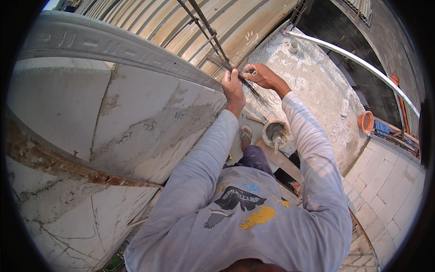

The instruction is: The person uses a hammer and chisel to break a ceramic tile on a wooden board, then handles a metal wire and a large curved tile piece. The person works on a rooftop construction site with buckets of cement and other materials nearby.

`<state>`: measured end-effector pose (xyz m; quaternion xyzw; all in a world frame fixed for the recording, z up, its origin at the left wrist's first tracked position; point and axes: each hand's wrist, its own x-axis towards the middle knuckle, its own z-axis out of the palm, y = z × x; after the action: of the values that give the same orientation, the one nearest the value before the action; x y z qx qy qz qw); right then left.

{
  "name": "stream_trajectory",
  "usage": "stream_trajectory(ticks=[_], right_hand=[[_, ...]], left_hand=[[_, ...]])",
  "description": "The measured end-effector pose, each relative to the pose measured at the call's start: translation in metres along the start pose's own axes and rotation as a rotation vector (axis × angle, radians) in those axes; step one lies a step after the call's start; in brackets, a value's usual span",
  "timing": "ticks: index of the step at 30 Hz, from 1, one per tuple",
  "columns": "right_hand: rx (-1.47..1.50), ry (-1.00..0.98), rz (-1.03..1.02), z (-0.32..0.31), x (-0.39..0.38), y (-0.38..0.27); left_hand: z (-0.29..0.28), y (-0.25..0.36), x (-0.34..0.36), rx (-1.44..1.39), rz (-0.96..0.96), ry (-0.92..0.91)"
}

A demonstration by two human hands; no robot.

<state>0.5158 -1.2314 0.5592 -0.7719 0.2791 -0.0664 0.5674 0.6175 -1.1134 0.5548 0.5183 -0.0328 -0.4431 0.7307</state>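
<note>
A grey shirt (290,231) lies below left fingers (234,76) and right fingers (256,71), both grasping dark strands (257,93). Metal beam (122,47) flanks them left; mortar bucket (265,136) beneath.

Wall (140,104) left of fingers (234,75), rods (212,31) ahead, open room right

Outdoors in bright daylight, cream corrugated sheeting (260,20) spans twelve o'clock, a mortar-smeared pale block wall (136,97) fills nine, a rough, white-splattered concrete slab (312,84) spreads at two and pale coursed blockwork (385,183) lies at four.
</note>
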Motion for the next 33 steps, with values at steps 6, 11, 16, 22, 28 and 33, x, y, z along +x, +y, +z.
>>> stream_trajectory(ticks=[6,11,16,22,28,33], right_hand=[[0.022,0.009,0.012,-0.002,-0.003,-0.007],[-0.118,0.083,0.018,-0.005,-0.010,-0.022],[-0.249,0.172,-0.026,-0.002,-0.021,-0.026],[-0.474,0.200,0.030,-0.005,-0.042,-0.048],[-0.593,0.300,0.081,-0.025,-0.093,-0.087],[-0.649,0.477,0.171,-0.069,-0.133,-0.109]], left_hand=[[-0.002,-0.003,0.002,0.018,0.024,-0.004],[-0.002,-0.006,0.006,0.127,0.126,-0.004],[0.009,-0.013,0.005,0.119,0.240,0.014],[0.030,-0.015,0.009,0.182,0.176,0.180],[0.052,-0.021,0.015,0.418,0.273,0.334],[0.019,-0.017,0.026,0.465,0.022,0.280]])
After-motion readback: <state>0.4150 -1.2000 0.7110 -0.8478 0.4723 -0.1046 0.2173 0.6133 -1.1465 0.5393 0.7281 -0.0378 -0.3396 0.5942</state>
